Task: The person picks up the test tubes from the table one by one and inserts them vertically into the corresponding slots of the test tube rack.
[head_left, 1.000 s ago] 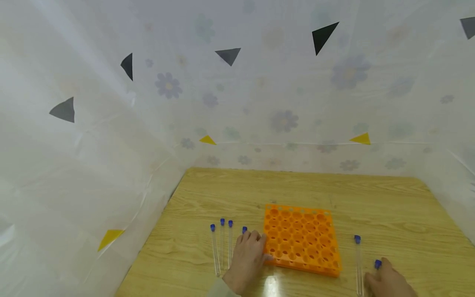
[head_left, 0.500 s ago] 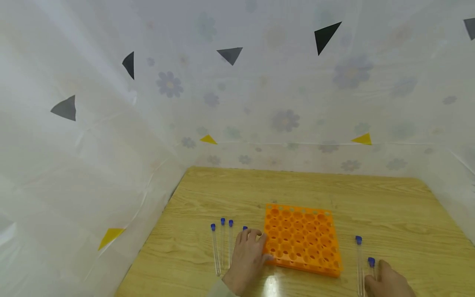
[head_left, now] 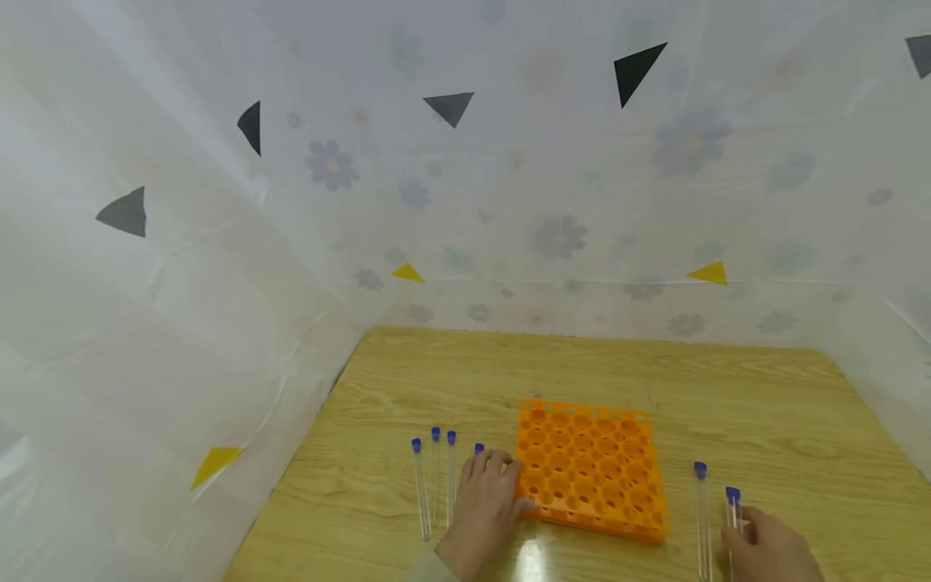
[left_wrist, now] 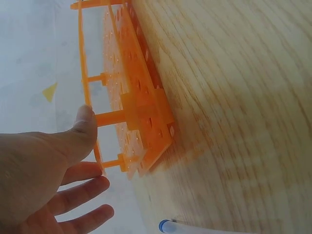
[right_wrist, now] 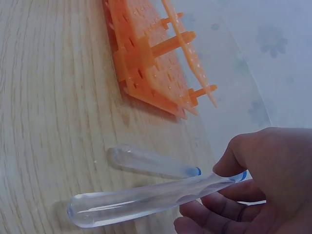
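My left hand (head_left: 483,505) holds the left edge of an orange test tube rack (head_left: 592,469). In the left wrist view its thumb (left_wrist: 85,119) lies on the rack's top plate, the other fingers beside it. My right hand (head_left: 773,550) pinches a clear test tube (right_wrist: 131,202) with a blue cap near the capped end, between thumb and fingers. The rounded bottom points away from the hand in the right wrist view. Beside it, a second blue-capped test tube (head_left: 702,517) lies on the table. The rack's visible holes have no tubes in them.
Several blue-capped test tubes (head_left: 423,497) lie left of my left hand, one partly hidden by it. Everything rests on a wood-grain table (head_left: 436,372). Pale flowered sheeting (head_left: 553,194) stands along the back and sides.
The right hand has taken hold of the tube beside it, and its blue cap has shifted slightly up and left. My left hand stays on the rack.
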A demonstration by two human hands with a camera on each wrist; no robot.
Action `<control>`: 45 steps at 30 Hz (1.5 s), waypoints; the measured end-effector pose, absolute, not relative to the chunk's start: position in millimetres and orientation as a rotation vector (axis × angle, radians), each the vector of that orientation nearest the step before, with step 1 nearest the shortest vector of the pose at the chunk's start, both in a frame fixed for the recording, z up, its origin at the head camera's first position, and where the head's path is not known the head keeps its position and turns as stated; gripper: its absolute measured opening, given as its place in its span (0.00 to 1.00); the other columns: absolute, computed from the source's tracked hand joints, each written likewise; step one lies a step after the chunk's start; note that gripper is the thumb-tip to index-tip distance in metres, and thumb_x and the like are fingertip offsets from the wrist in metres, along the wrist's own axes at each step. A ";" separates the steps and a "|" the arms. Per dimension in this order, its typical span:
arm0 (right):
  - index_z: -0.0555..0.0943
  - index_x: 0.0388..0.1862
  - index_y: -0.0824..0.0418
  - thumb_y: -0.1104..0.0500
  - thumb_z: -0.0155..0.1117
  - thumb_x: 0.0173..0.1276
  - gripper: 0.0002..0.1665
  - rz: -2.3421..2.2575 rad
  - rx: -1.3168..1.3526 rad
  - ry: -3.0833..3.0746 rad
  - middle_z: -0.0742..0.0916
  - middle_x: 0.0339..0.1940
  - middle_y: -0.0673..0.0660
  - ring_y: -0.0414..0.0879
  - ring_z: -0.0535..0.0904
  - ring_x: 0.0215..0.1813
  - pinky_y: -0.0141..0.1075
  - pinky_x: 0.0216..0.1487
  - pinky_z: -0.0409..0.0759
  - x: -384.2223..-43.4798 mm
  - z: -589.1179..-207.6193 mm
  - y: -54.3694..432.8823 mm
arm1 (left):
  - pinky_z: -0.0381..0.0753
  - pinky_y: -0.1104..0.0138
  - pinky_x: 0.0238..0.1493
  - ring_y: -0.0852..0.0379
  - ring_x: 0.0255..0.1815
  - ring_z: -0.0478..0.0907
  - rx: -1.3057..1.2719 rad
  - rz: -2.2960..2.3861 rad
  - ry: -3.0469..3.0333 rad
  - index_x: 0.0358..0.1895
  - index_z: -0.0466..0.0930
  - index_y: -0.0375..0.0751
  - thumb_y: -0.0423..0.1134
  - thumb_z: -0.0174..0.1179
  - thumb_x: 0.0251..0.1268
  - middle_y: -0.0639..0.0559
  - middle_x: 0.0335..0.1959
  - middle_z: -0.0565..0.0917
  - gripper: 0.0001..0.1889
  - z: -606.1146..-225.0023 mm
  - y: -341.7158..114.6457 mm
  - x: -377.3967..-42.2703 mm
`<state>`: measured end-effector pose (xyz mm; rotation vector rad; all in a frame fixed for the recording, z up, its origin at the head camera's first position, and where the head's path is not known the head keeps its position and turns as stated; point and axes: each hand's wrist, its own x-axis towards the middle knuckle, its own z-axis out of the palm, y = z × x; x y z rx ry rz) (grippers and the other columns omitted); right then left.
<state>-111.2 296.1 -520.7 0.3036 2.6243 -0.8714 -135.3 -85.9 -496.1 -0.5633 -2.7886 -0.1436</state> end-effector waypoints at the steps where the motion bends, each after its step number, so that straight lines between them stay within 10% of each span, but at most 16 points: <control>1: 0.66 0.62 0.84 0.50 0.54 0.72 0.38 -0.888 0.295 2.639 0.84 0.31 0.52 0.46 0.76 0.31 0.40 0.32 0.77 -111.0 -517.5 294.2 | 0.77 0.58 0.58 0.54 0.54 0.75 -0.557 -0.138 -2.795 0.47 0.81 0.48 0.62 0.67 0.53 0.55 0.51 0.80 0.25 -496.3 -85.7 -135.0; 25: 0.74 0.61 0.68 0.53 0.56 0.76 0.23 -1.283 0.037 3.009 0.84 0.46 0.61 0.22 0.75 0.36 0.27 0.32 0.82 -95.6 -450.7 250.4 | 0.78 0.55 0.61 0.49 0.57 0.76 -0.519 -0.244 -2.878 0.61 0.71 0.44 0.59 0.63 0.60 0.49 0.51 0.81 0.31 -502.3 -84.8 -130.6; 33: 0.78 0.52 0.62 0.62 0.62 0.72 0.12 -1.428 -0.186 3.236 0.80 0.42 0.30 0.20 0.76 0.40 0.19 0.35 0.79 -93.1 -439.8 232.4 | 0.78 0.56 0.60 0.50 0.56 0.77 -0.537 -0.219 -2.855 0.62 0.72 0.42 0.59 0.62 0.60 0.49 0.51 0.82 0.32 -501.2 -85.7 -129.8; 45: 0.78 0.48 0.61 0.70 0.62 0.68 0.11 -1.539 -0.299 3.216 0.83 0.39 0.48 0.23 0.78 0.41 0.18 0.37 0.79 -93.6 -444.3 218.8 | 0.79 0.56 0.56 0.50 0.53 0.77 -0.556 -0.231 -2.785 0.59 0.72 0.42 0.59 0.63 0.59 0.49 0.48 0.82 0.31 -502.3 -86.3 -129.1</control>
